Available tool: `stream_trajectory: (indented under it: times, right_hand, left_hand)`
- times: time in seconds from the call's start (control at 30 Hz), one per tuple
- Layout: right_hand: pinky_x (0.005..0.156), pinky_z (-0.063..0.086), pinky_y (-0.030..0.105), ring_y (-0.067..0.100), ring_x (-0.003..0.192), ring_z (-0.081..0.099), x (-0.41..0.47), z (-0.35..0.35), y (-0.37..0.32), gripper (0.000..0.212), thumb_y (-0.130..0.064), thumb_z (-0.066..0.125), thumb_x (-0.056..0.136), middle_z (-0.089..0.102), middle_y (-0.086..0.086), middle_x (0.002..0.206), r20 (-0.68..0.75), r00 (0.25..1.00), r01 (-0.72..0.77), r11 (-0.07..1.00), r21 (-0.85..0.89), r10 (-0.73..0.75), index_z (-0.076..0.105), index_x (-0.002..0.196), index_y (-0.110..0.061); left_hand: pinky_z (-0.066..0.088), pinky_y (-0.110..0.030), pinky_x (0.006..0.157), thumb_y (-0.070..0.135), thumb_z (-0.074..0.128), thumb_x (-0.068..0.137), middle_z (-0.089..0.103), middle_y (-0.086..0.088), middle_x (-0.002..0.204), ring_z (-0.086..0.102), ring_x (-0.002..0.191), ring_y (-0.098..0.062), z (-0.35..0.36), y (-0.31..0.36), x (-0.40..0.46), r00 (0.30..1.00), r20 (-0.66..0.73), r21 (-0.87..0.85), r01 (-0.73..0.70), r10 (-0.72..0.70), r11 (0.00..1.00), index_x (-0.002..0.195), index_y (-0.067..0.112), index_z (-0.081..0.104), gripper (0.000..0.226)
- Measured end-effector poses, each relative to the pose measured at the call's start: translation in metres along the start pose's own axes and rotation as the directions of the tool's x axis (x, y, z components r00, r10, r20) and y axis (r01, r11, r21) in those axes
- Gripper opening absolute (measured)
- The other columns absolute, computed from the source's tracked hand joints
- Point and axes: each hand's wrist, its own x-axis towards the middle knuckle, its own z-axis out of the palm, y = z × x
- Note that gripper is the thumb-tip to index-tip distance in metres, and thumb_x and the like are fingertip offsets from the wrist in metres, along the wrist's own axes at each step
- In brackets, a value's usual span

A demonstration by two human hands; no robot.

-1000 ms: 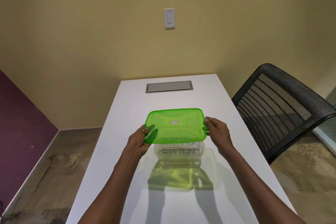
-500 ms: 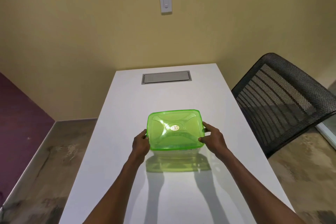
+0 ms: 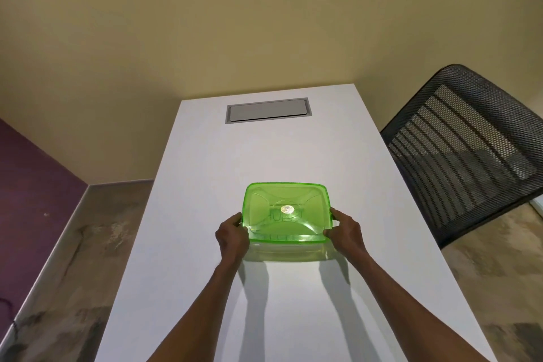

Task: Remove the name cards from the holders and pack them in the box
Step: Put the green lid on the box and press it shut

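On the table [image 3: 205,173], left hand [image 3: 232,236] and right hand [image 3: 345,232] grip the green lid [image 3: 286,211]; writing beneath unreadable.

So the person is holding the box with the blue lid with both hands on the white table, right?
Not quite: the lid is green, not blue, as the head view shows. The rest holds: the left hand and the right hand grip the box at its two sides on the white table.
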Motion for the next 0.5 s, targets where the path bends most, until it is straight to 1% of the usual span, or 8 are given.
stream_trajectory:
  times: [0.07,0.13,0.2,0.33,0.4,0.43,0.47,0.5]
  right_hand:
    - [0.064,0.043,0.020,0.015,0.073,0.064,0.002,0.002,0.002,0.055,0.001,0.072,0.066,0.070,-0.002,0.107,0.004,1.000,-0.003,1.000,-0.007,0.003,0.066,0.118,-0.017]
    - [0.066,0.043,0.021,0.017,0.070,0.065,0.004,0.004,0.005,0.054,0.000,0.072,0.067,0.071,-0.001,0.106,0.004,1.000,-0.002,1.000,-0.017,0.002,0.066,0.117,-0.017]
    - [0.065,0.043,0.021,0.020,0.070,0.067,0.005,0.006,0.006,0.053,-0.002,0.072,0.068,0.072,0.001,0.103,0.006,1.000,-0.003,1.000,-0.023,0.003,0.066,0.118,-0.018]
    - [0.067,0.044,0.023,0.021,0.069,0.065,0.005,0.010,0.008,0.059,-0.004,0.071,0.071,0.072,0.006,0.083,0.021,0.999,-0.032,0.999,-0.005,0.032,0.060,0.128,-0.016]
    - [0.068,0.049,0.027,0.026,0.074,0.067,0.003,0.010,0.008,0.057,-0.004,0.069,0.071,0.073,0.008,0.078,0.014,1.000,-0.018,1.000,0.007,0.018,0.060,0.127,-0.014]
    - [0.070,0.050,0.029,0.028,0.076,0.067,0.002,0.010,0.007,0.056,-0.004,0.069,0.071,0.073,0.009,0.076,0.009,1.000,-0.013,1.000,0.010,0.013,0.061,0.125,-0.014]
    - [0.071,0.051,0.030,0.028,0.077,0.067,0.001,0.010,0.006,0.055,-0.004,0.068,0.071,0.073,0.008,0.076,0.006,1.000,-0.012,1.000,0.012,0.012,0.062,0.124,-0.015]
    - [0.070,0.050,0.029,0.027,0.078,0.068,0.000,0.010,0.005,0.054,-0.004,0.067,0.071,0.073,0.007,0.079,0.005,1.000,-0.014,1.000,0.013,0.014,0.062,0.124,-0.016]
  left_hand:
    - [0.020,-0.030,0.054,-0.011,0.046,0.068,0.029,0.001,0.063,0.022,0.072,-0.018,0.001,0.002,0.001,1.000,-0.021,0.020,-0.019,0.020,1.000,0.061,0.009,0.042,0.022]
    - [0.019,-0.029,0.052,-0.012,0.045,0.067,0.025,0.003,0.062,0.020,0.073,-0.019,0.003,0.002,0.002,0.999,-0.039,0.032,-0.033,0.034,0.999,0.059,0.013,0.037,0.027]
    - [0.019,-0.029,0.051,-0.012,0.044,0.067,0.024,0.007,0.058,0.020,0.070,-0.020,0.004,0.000,0.003,0.998,-0.053,0.057,-0.032,0.035,0.998,0.058,0.015,0.035,0.030]
    - [0.027,-0.029,0.056,-0.011,0.049,0.070,0.033,0.008,0.053,0.030,0.065,-0.023,0.006,-0.007,0.004,0.997,-0.075,0.074,0.005,0.001,0.997,0.063,0.015,0.047,0.027]
    - [0.029,-0.030,0.057,-0.012,0.050,0.070,0.040,0.002,0.054,0.031,0.065,-0.028,0.007,-0.009,0.006,0.997,-0.076,0.055,0.017,-0.012,0.998,0.062,0.012,0.049,0.025]
    - [0.033,-0.031,0.058,-0.012,0.051,0.070,0.047,-0.002,0.055,0.031,0.066,-0.033,0.007,-0.010,0.008,0.996,-0.075,0.048,0.041,-0.037,0.998,0.061,0.010,0.051,0.024]
    - [0.034,-0.032,0.059,-0.012,0.053,0.071,0.064,-0.013,0.066,0.032,0.068,-0.036,0.008,-0.012,0.010,0.996,-0.071,0.055,0.067,-0.063,0.996,0.059,0.010,0.052,0.025]
    - [0.032,-0.032,0.060,-0.010,0.055,0.072,0.049,-0.007,0.061,0.032,0.068,-0.033,0.008,-0.013,0.011,0.994,-0.063,0.072,0.088,-0.084,0.993,0.057,0.015,0.049,0.029]
